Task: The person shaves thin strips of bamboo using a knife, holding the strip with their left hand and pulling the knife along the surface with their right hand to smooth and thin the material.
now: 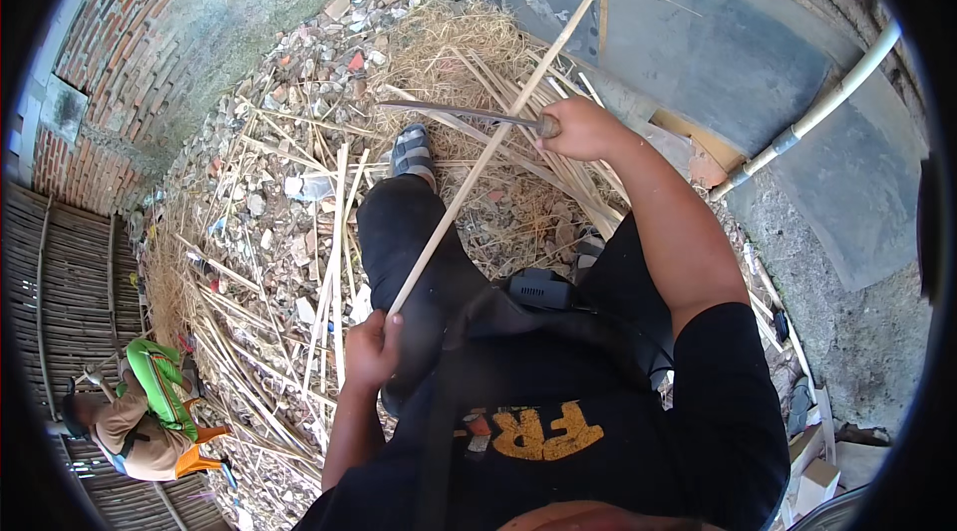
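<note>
A long, pale bamboo strip [454, 204] slants from my lap up toward the far right. Its near end is gripped by my left hand [372, 350], fingers closed round it beside my left thigh. My right hand [578, 129] is wrapped round the handle of a long knife [454, 112], whose blade points left and crosses the strip around its middle. Whether the edge touches the strip is hard to tell. Beneath the blade, my sandalled foot [412, 150] rests on the rubble.
Loose bamboo strips [339, 262] and shavings [449, 57] lie over broken brick and stone. Grey panels [688, 52] and a pale pipe [817, 112] stand at the right. A brick wall [130, 62] is at far left. Another person [145, 421] sits on an orange chair [204, 451] at lower left.
</note>
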Tool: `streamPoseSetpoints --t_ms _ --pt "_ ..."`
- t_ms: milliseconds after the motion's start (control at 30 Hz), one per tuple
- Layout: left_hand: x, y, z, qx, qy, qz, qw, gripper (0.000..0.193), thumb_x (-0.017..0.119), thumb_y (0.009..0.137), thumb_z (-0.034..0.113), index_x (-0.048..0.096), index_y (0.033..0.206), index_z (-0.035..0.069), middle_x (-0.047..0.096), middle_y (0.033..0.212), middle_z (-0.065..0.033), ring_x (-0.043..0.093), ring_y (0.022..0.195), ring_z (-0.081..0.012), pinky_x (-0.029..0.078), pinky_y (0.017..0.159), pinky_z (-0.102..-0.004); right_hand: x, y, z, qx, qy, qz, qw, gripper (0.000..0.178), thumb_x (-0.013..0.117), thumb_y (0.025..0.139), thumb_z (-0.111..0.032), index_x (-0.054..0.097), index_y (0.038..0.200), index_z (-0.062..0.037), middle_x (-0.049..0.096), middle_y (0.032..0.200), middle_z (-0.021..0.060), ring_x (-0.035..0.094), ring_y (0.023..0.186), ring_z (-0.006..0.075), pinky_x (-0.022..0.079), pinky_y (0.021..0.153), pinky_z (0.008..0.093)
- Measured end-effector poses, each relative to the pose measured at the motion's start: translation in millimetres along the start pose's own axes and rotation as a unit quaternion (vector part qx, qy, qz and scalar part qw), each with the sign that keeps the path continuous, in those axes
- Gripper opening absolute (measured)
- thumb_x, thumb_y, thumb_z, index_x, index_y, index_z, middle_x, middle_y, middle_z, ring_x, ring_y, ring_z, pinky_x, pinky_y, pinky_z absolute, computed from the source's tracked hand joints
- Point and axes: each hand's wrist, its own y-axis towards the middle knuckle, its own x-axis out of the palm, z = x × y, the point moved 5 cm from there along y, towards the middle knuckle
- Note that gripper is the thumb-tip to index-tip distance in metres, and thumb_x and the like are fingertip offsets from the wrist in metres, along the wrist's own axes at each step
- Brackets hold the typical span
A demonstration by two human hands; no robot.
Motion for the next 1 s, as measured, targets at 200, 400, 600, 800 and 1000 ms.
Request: streamPoseSetpoints --t_ms 200,400,600,800,1000 --pt "6 -5 -2 -0.003 -0.051 -0.005 0.999 0.044 0.062 0.099 0.028 0.046 0.066 0.003 0.043 0.049 -0.0156 0.040 0.042 -0.0274 0.032 0.046 -0.0421 -3 -13 -17 -0.008 -0.001 0.016 1.000 0.030 0.077 0.083 -0.034 0.069 0.091 -0.0060 0.067 0.080 0.0169 0.065 0.081 0.0360 0.050 0.074 0.0458" --pt "2 -3 -6 -0.016 -0.035 -0.003 0.999 0.045 0.062 0.099 0.029 0.045 0.065 0.003 0.042 0.048 -0.0150 0.039 0.042 -0.0269 0.032 0.045 -0.0413 16 -7 -26 -0.066 -0.056 -0.002 0.996 0.034 0.078 0.080 -0.033 0.072 0.101 -0.0075 0.069 0.085 0.0195 0.067 0.086 0.0374 0.052 0.077 0.0466" --pt "1 0 -4 -0.007 -0.038 0.001 0.999 0.046 0.062 0.098 0.030 0.046 0.065 0.003 0.043 0.049 -0.0166 0.040 0.042 -0.0301 0.033 0.046 -0.0420 10 -5 -26 -0.053 -0.037 -0.035 0.997 0.036 0.077 0.080 -0.033 0.073 0.106 -0.0084 0.070 0.088 0.0202 0.068 0.087 0.0378 0.053 0.078 0.0468" --pt "2 -2 -9 -0.016 -0.036 -0.002 0.999 0.046 0.062 0.099 0.030 0.045 0.065 0.003 0.043 0.049 -0.0162 0.040 0.042 -0.0297 0.033 0.046 -0.0418 14 -5 -22 -0.063 -0.035 0.004 0.997 0.036 0.077 0.080 -0.030 0.073 0.106 -0.0062 0.069 0.087 0.0200 0.068 0.086 0.0377 0.053 0.077 0.0460" --pt "0 -1 -1 -0.016 -0.048 -0.001 0.999 0.048 0.062 0.100 0.031 0.045 0.065 0.003 0.042 0.048 -0.0137 0.037 0.043 -0.0230 0.032 0.045 -0.0398 19 -1 -17 -0.069 -0.024 0.012 0.997 0.035 0.077 0.080 -0.030 0.073 0.105 -0.0064 0.069 0.084 0.0195 0.068 0.084 0.0370 0.052 0.075 0.0456"
